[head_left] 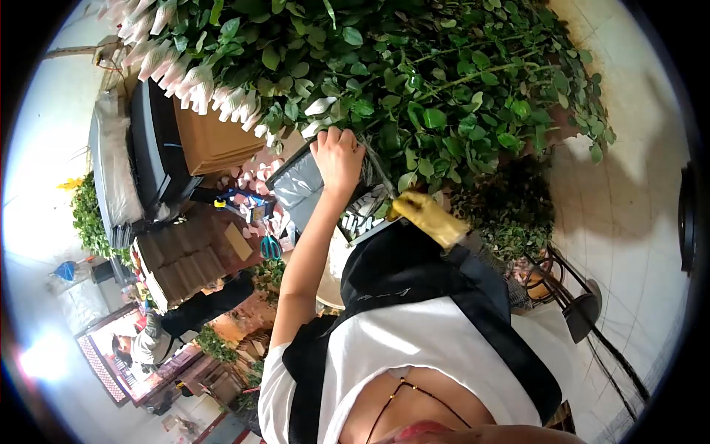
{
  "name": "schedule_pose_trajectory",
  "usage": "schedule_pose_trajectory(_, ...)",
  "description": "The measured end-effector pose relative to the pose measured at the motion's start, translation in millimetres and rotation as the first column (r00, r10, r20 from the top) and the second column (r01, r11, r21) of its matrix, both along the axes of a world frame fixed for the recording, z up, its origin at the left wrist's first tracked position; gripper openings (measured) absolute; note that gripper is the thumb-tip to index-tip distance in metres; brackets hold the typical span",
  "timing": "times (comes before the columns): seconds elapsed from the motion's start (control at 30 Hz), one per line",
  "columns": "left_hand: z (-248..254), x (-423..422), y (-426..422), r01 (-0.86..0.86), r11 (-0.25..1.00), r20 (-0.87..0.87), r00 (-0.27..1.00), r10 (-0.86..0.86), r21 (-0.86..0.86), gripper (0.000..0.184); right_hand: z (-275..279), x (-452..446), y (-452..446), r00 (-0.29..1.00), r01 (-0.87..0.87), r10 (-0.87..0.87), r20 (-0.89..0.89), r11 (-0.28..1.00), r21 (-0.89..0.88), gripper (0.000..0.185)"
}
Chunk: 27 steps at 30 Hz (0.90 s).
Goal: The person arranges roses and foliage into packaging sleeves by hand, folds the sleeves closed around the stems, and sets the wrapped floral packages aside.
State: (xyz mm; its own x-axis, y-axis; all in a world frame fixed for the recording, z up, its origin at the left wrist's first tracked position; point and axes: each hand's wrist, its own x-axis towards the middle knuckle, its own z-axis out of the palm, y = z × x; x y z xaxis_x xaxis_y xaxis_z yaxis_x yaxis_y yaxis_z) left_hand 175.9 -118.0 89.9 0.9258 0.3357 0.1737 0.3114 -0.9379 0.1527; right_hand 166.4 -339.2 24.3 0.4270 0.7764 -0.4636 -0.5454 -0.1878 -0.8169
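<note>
My bare left hand (339, 152) is closed, fingers curled, at the upper edge of a grey tray (299, 200) just below the rose leaves. What it grips, if anything, is hidden. My right hand (429, 218), in a yellow glove, has its fingers bent together at the tray's right side; it is slightly blurred, and I cannot make out what is in it. Small black-and-white strips (362, 214) lie in the tray between my hands. Above them spreads a large pile of leafy green rose stems (444, 89), with pale pink, wrapped rose heads (196, 85) at the left.
Teal-handled scissors (271, 248) lie left of the tray, among loose pink petals (255, 177). Stacked brown cardboard (177, 259) and a black box (159, 140) stand farther left. Another person (148, 344) is in the background. A stool (584, 311) stands on the tiled floor at right.
</note>
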Motion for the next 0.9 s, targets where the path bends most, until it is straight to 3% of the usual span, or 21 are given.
schedule_pose_trajectory(0.03,-3.0,1.6,-0.2,-0.006,1.0,0.003,1.0,0.006,-0.011,0.023,-53.6,-16.2,10.0,0.997,0.0,0.007,0.078,0.996,-0.089,0.028)
schedule_pose_trajectory(0.07,-7.1,2.7,-0.4,0.0,1.0,0.082,0.997,0.0,0.004,0.028,1.9,-1.7,20.3,0.991,-0.011,0.035,0.131,0.983,-0.181,0.035)
schedule_pose_trajectory(0.1,-9.6,4.8,1.1,0.004,1.0,0.165,0.986,-0.008,0.023,0.033,-18.0,8.1,35.7,0.934,-0.029,0.181,0.308,0.897,-0.441,0.043)
schedule_pose_trajectory(0.13,-5.8,6.1,2.3,0.056,0.995,0.163,0.984,-0.069,0.087,0.043,-45.8,11.4,45.4,0.876,0.066,0.183,0.447,0.872,-0.486,0.044)
schedule_pose_trajectory(0.17,0.4,6.9,3.7,0.084,0.993,0.155,0.983,-0.096,0.077,0.04,-65.5,8.5,52.8,0.798,0.163,0.189,0.572,0.846,-0.507,0.046)
schedule_pose_trajectory(0.2,2.4,3.3,6.5,0.08,0.997,0.151,0.985,-0.08,0.008,0.04,-69.7,8.4,56.1,0.794,0.157,0.196,0.575,0.848,-0.506,0.046)
schedule_pose_trajectory(0.27,8.0,-11.3,8.6,0.056,0.995,0.155,0.987,-0.044,-0.08,0.04,-77.5,10.5,49.2,0.426,0.157,0.508,0.748,0.773,-0.615,0.032)
schedule_pose_trajectory(0.3,16.2,-23.4,11.6,0.128,0.96,0.2,0.977,-0.078,-0.249,0.041,-91.0,8.4,44.6,0.303,0.165,0.598,0.742,0.734,-0.659,0.033)
schedule_pose_trajectory(0.33,25.7,-37.8,14.7,0.208,0.891,0.251,0.962,-0.11,-0.404,0.042,-106.4,9.8,37.3,0.242,0.155,0.666,0.705,0.691,-0.706,0.034)
schedule_pose_trajectory(0.37,37.1,-57.2,18.2,0.156,0.921,0.247,0.967,-0.068,-0.358,0.045,-132.2,14.3,27.4,0.221,0.134,0.728,0.649,0.637,-0.759,0.035)
schedule_pose_trajectory(0.47,30.4,-130.7,44.7,-0.174,0.96,0.254,0.94,0.228,-0.218,0.049,-217.3,37.6,-6.8,0.294,-0.009,0.82,0.491,0.517,-0.856,0.038)
schedule_pose_trajectory(0.57,-19.0,-201.1,72.4,-0.385,0.807,0.195,0.839,0.509,-0.449,0.049,-39.7,27.8,13.0,0.671,-0.103,0.457,0.583,0.837,-0.538,0.044)
schedule_pose_trajectory(0.6,-17.4,-206.6,66.7,-0.375,0.649,0.124,0.799,0.588,-0.663,0.038,-45.1,24.0,19.0,0.847,-0.088,0.278,0.454,0.914,-0.395,0.046)
schedule_pose_trajectory(0.63,-15.5,-208.9,63.1,-0.338,0.448,0.036,0.765,0.643,-0.828,0.031,-34.7,23.1,29.1,0.841,-0.085,0.282,0.462,0.912,-0.401,0.046)
schedule_pose_trajectory(0.7,-28.9,-211.0,70.8,-0.314,0.503,-0.055,0.884,0.464,-0.806,0.035,-7.0,25.4,49.7,0.703,-0.079,0.615,0.356,0.566,-0.82,0.057)
schedule_pose_trajectory(0.73,-36.0,-204.5,63.4,-0.284,0.605,0.06,0.873,0.483,-0.744,0.045,-54.8,26.1,48.7,0.687,-0.076,0.598,0.412,0.623,-0.778,0.034)
schedule_pose_trajectory(0.77,-38.4,-204.4,65.2,-0.34,0.649,0.032,0.871,0.49,-0.68,0.045,-81.5,27.1,37.6,0.682,-0.068,0.598,0.422,0.626,-0.777,0.034)
schedule_pose_trajectory(0.8,-36.9,-204.6,68.3,-0.353,0.663,0.016,0.876,0.483,-0.66,0.047,-101.9,33.0,24.7,0.647,-0.141,0.594,0.477,0.709,-0.691,0.044)
schedule_pose_trajectory(0.9,-6.7,-192.8,63.0,-0.312,0.677,0.056,0.885,0.463,-0.666,0.05,-46.3,31.1,-1.7,0.962,-0.101,0.19,0.198,0.916,-0.387,0.053)
